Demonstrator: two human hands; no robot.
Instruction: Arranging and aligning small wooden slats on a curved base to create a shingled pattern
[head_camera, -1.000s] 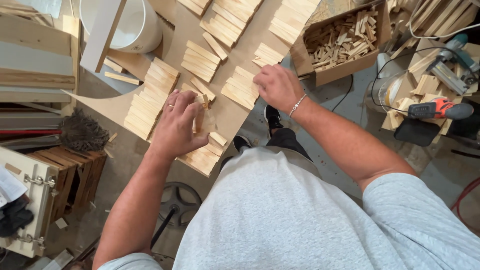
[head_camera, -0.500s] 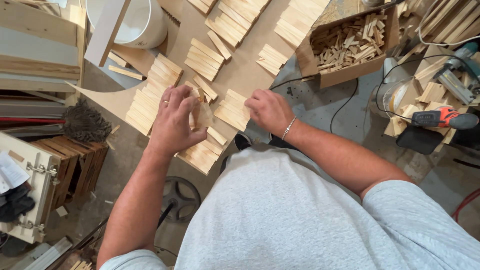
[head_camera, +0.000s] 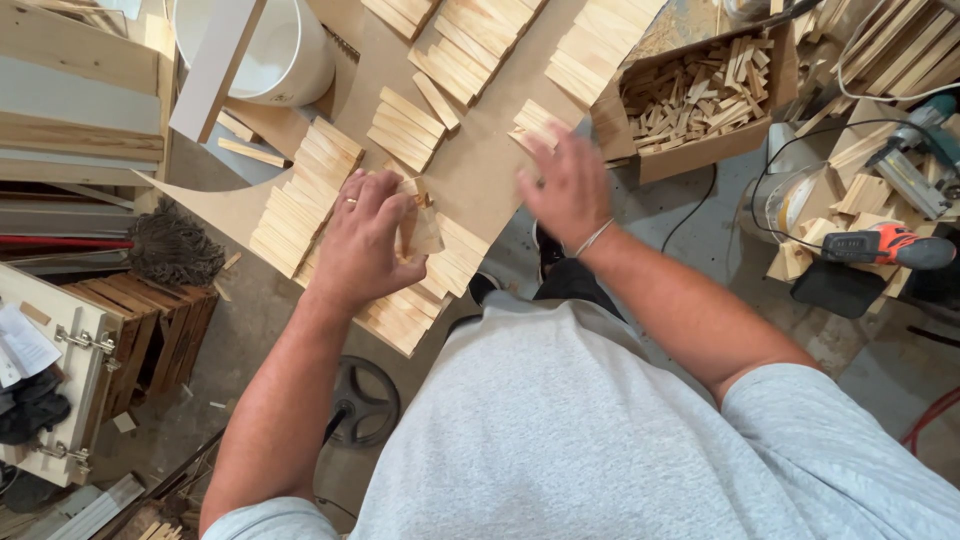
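My left hand (head_camera: 362, 240) grips a small bundle of thin wooden slats (head_camera: 420, 222) above the brown board (head_camera: 470, 170). Rows of similar pale slats (head_camera: 305, 195) lie on the board to its left and below it. My right hand (head_camera: 565, 185) hovers with fingers spread and blurred over a short row of slats (head_camera: 530, 122) near the board's right edge, holding nothing. A cardboard box (head_camera: 700, 95) full of loose wood pieces stands just right of that hand.
A white bucket (head_camera: 280, 50) sits at the top left with a board across it. An orange power drill (head_camera: 890, 245) and a cabled tool lie at the right. A wooden crate (head_camera: 150, 330) and a brush (head_camera: 175, 245) are at the left.
My right hand has moved up and to the right toward the cardboard box. My left hand has stayed on the slat bundle near the board's middle.
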